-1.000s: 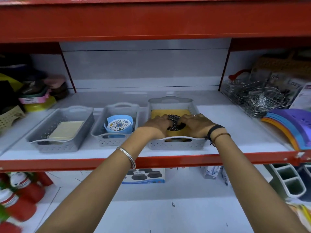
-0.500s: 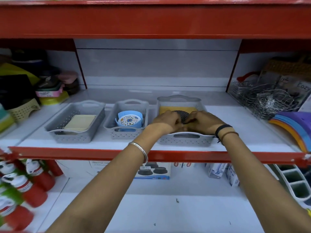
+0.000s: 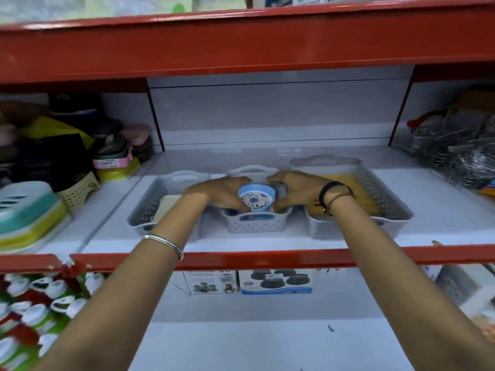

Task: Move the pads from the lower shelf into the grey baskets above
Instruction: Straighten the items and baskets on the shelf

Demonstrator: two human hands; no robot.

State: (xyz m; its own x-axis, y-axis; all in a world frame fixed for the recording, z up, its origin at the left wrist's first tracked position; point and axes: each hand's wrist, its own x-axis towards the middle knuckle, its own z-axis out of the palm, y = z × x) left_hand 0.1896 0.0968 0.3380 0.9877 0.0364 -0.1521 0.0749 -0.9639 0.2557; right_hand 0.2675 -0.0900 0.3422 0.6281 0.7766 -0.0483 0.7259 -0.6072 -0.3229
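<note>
Three grey perforated baskets stand in a row on the white shelf. The left basket (image 3: 144, 212) holds a pale cream pad (image 3: 167, 207). A yellow pad (image 3: 345, 180) lies in the right basket (image 3: 388, 204). In the middle basket (image 3: 257, 223) a stack of blue round pads (image 3: 257, 199) stands tilted toward me. My left hand (image 3: 222, 194) curls against the stack's left side. My right hand (image 3: 297, 188) is at its right side, fingers closed on a dark round mesh pad (image 3: 281, 188), mostly hidden.
A red shelf beam (image 3: 241, 258) runs under my forearms. Printed boxes (image 3: 276, 281) sit at the back of the lower shelf. Wire racks (image 3: 455, 153) fill the right, soap cases (image 3: 26, 210) and stacked goods the left. Red and white bottles (image 3: 32, 303) crowd the lower left.
Both hands left the right basket, carrying the dark mesh pad leftward to the middle basket with the blue stack. The view has shifted left and upward.
</note>
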